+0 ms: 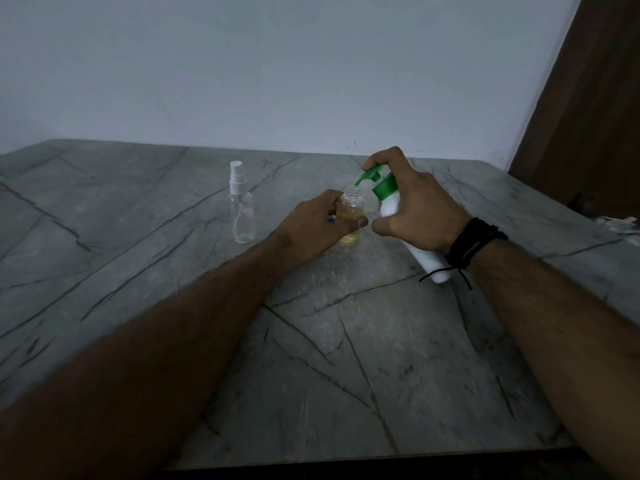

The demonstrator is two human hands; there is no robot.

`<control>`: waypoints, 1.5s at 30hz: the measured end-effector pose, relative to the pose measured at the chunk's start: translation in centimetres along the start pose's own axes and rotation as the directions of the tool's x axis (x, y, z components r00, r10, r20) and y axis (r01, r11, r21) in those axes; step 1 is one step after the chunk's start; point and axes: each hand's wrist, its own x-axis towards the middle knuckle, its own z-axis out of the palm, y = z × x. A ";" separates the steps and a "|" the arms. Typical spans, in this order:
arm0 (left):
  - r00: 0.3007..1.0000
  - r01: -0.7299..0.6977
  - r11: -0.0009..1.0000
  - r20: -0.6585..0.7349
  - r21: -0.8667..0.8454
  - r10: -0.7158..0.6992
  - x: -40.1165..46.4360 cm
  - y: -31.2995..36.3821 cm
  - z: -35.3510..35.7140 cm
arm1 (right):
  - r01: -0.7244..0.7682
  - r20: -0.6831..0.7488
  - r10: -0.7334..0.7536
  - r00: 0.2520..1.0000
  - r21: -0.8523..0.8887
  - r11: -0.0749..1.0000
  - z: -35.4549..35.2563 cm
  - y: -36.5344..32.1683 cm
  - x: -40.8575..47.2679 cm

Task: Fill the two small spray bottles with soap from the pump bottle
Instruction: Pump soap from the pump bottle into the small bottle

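Near the middle of the frame, the left hand (317,221) is gripping a small open spray bottle (350,216), thumb across its front and fingers curled behind it. The bottle is standing upright on the grey marbled counter (346,341), uncapped, and holding yellowish soap up to roughly its shoulder.

Just to the right, the right hand (415,206) is wrapping around a white pump bottle (391,202) with a green collar and green pump head (370,174). The bottle is tilting toward the left of the frame, its base sticking out below the wrist, and a finger is lying on top of the pump head. The green nozzle tip is sitting right over the open neck of the small bottle. Black cords are circling the right wrist (474,242).

Left of centre, the second spray bottle (242,206) is standing apart on the counter, clear, looking empty, with its white sprayer top on.
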 end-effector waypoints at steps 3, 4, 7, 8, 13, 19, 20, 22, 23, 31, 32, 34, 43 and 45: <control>1.000 0.013 1.000 0.005 0.005 -0.013 0.0 0.1 -0.1 | -0.003 0.004 0.003 1.000 0.003 1.000 0.0 0.1 0.0; 1.000 0.014 1.000 0.005 0.002 -0.014 -0.1 0.1 -0.1 | -0.005 0.002 0.005 1.000 0.003 1.000 0.0 0.0 0.0; 1.000 0.004 1.000 0.000 -0.006 -0.004 -0.1 0.2 -0.2 | 0.002 -0.003 -0.002 1.000 0.000 1.000 0.0 0.0 -0.1; 1.000 0.003 1.000 0.000 -0.004 -0.003 -0.2 0.2 -0.2 | 0.006 -0.001 -0.006 1.000 0.000 1.000 -0.1 -0.1 -0.1; 1.000 -0.006 1.000 0.003 -0.014 0.006 -0.1 0.2 -0.1 | -0.004 0.009 0.004 1.000 0.011 1.000 0.0 0.0 0.0; 1.000 -0.008 1.000 -0.013 -0.014 0.008 -0.2 0.2 -0.2 | 0.009 -0.005 -0.009 1.000 0.008 1.000 0.0 -0.1 0.0; 1.000 -0.007 1.000 -0.011 -0.012 0.006 -0.3 0.2 -0.2 | 0.009 -0.004 -0.009 1.000 0.008 1.000 0.0 -0.1 0.0; 1.000 -0.005 1.000 -0.006 -0.005 0.005 -0.3 0.3 -0.2 | 0.000 -0.003 0.000 1.000 0.010 1.000 -0.1 -0.1 0.0; 1.000 -0.004 1.000 -0.004 -0.003 0.004 -0.3 0.3 -0.2 | -0.003 -0.004 0.003 1.000 0.008 1.000 -0.1 -0.1 0.0; 1.000 0.010 1.000 0.004 0.003 -0.010 -0.2 0.4 -0.2 | 0.012 -0.015 -0.012 1.000 0.013 1.000 0.0 0.0 -0.1; 1.000 0.007 1.000 0.005 0.008 -0.007 -0.2 0.3 -0.1 | 0.008 -0.010 -0.008 1.000 0.015 1.000 0.0 0.0 -0.1; 1.000 0.003 1.000 0.013 0.010 -0.003 -0.1 0.2 -0.2 | 0.001 -0.003 -0.001 1.000 0.014 1.000 0.0 0.0 0.0; 1.000 0.006 1.000 0.012 0.016 -0.007 -0.1 0.3 -0.2 | 0.002 0.003 -0.002 1.000 0.006 1.000 0.0 0.1 0.0; 1.000 0.004 1.000 0.017 0.021 -0.004 -0.2 0.3 -0.2 | -0.004 0.004 0.004 1.000 0.000 1.000 0.0 0.1 0.0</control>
